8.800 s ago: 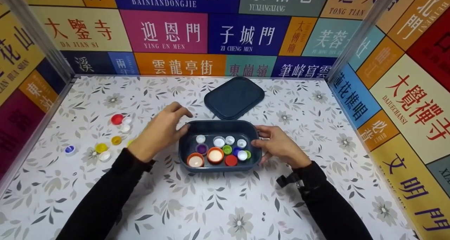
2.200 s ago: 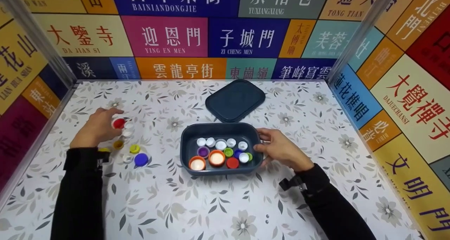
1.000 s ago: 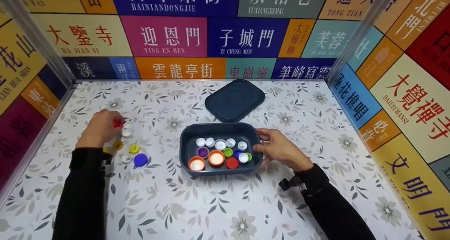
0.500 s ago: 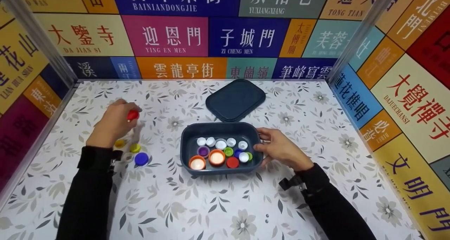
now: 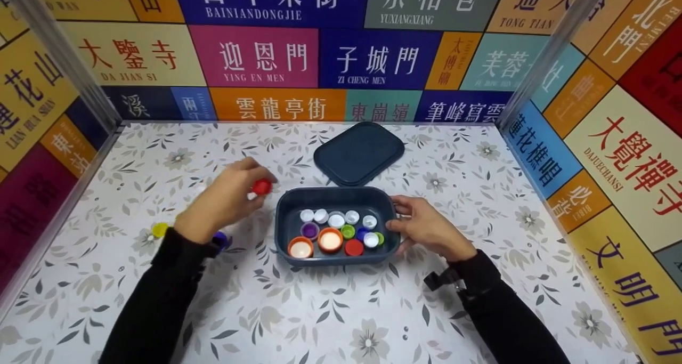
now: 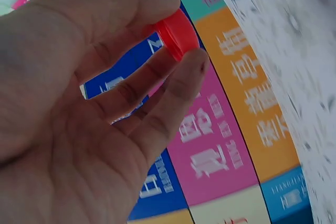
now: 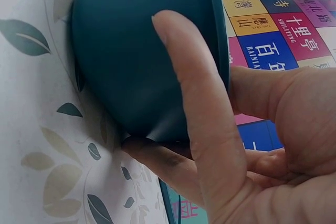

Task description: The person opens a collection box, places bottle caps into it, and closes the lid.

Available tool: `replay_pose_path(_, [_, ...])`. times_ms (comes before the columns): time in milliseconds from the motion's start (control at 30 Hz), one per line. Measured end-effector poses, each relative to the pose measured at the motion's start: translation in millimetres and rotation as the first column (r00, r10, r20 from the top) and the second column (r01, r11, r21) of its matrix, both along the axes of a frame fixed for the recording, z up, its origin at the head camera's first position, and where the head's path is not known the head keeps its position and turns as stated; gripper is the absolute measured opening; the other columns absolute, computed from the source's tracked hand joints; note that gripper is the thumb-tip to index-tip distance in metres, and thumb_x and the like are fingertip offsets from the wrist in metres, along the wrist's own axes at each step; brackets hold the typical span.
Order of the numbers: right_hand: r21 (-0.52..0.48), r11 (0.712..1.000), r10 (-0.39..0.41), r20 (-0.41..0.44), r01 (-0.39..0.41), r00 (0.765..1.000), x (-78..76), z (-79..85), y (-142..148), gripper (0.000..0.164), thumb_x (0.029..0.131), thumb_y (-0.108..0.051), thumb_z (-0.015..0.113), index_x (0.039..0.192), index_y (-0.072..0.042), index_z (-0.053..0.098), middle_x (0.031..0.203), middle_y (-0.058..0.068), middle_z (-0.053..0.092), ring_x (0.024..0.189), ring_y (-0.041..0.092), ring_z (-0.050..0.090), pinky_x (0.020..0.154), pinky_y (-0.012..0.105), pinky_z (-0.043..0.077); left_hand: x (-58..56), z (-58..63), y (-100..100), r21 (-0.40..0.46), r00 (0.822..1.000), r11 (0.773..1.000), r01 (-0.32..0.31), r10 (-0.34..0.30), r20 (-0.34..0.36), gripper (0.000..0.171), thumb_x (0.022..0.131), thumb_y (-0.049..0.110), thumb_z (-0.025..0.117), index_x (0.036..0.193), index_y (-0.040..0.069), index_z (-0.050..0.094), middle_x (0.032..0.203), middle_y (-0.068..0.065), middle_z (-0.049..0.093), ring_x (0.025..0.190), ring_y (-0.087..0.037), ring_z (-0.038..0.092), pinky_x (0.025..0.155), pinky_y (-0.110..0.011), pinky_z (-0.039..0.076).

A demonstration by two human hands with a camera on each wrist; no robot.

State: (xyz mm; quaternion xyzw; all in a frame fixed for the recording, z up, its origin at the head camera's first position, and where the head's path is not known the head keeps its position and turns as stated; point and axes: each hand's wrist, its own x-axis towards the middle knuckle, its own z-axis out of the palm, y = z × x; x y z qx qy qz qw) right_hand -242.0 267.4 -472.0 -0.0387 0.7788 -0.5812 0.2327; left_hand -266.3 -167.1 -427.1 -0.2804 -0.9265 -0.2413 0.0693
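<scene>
My left hand [image 5: 226,196] pinches a red bottle cap [image 5: 261,186] between thumb and fingertips, just left of the box's far left corner. In the left wrist view, the red cap [image 6: 179,34] is turned on edge between the fingertips. My right hand [image 5: 429,228] holds the right end of a dark blue plastic box [image 5: 335,191], thumb at the rim. The right wrist view shows a finger lying along the box's outer wall [image 7: 126,45]. Inside lie several bottle caps: white [image 5: 336,220], purple [image 5: 310,229], green [image 5: 347,231], red [image 5: 354,248] and larger orange ones [image 5: 330,240].
The matching dark blue lid [image 5: 359,153] lies behind the box on the flower-patterned table [image 5: 319,310]. A yellow cap [image 5: 160,229] and a blue cap [image 5: 220,240] show beside the left wrist, whose arm hides the area between them. Printed wall panels [image 5: 277,105] enclose the table.
My left hand has picked up the red cap from the left group and carried it right, close to the box. Earlier, another white cap appeared in the box. My right hand stays put.
</scene>
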Motion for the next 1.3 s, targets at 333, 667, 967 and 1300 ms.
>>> replay_pose_path(333, [0.016,1.000,-0.006,-0.003,0.006,1.000,0.4,2.2,0,0.076,0.108,0.005,0.070,0.178,-0.004,0.043,0.166,0.030,0.063,0.112,0.037,0.083,0.065,0.043,0.073,18.8,-7.5,52,-0.055,0.985,0.984,0.169,-0.171,-0.024,0.031,0.093,-0.004,0.088,0.123,0.004,0.085,0.119,-0.019,0.074,0.108,-0.036,0.075,0.098,-0.052,0.070])
replay_pose_path(667, [-0.002,1.000,0.009,-0.023,-0.009,1.000,0.0,2.3,0,0.074,0.106,0.006,0.068,0.176,0.000,0.044,0.165,0.032,0.063,0.119,0.037,0.080,0.064,0.043,0.073,21.8,-27.5,77,-0.165,0.976,0.962,0.216,-0.216,0.017,0.031,0.091,-0.005,0.086,0.120,0.007,0.084,0.113,-0.016,0.073,0.103,-0.033,0.072,0.090,-0.049,0.068])
replay_pose_path(967, [0.006,1.000,0.000,-0.018,0.000,1.000,-0.2,2.1,0,0.075,0.106,0.007,0.069,0.177,-0.001,0.043,0.164,0.034,0.063,0.110,0.036,0.082,0.065,0.043,0.073,22.4,-31.0,83,-0.249,0.985,0.953,0.173,-0.164,0.056,0.034,0.094,-0.003,0.083,0.127,0.008,0.083,0.116,-0.017,0.072,0.107,-0.035,0.071,0.089,-0.051,0.068])
replay_pose_path(1300, [0.012,1.000,-0.002,-0.010,0.002,1.000,-0.4,-0.3,-2,0.076,0.107,0.006,0.069,0.178,-0.001,0.042,0.165,0.033,0.062,0.109,0.036,0.083,0.065,0.043,0.073,22.7,-31.8,82,-0.215,0.987,0.963,0.161,-0.156,0.041,0.033,0.100,0.002,0.081,0.132,0.008,0.082,0.121,-0.018,0.072,0.111,-0.035,0.072,0.092,-0.051,0.070])
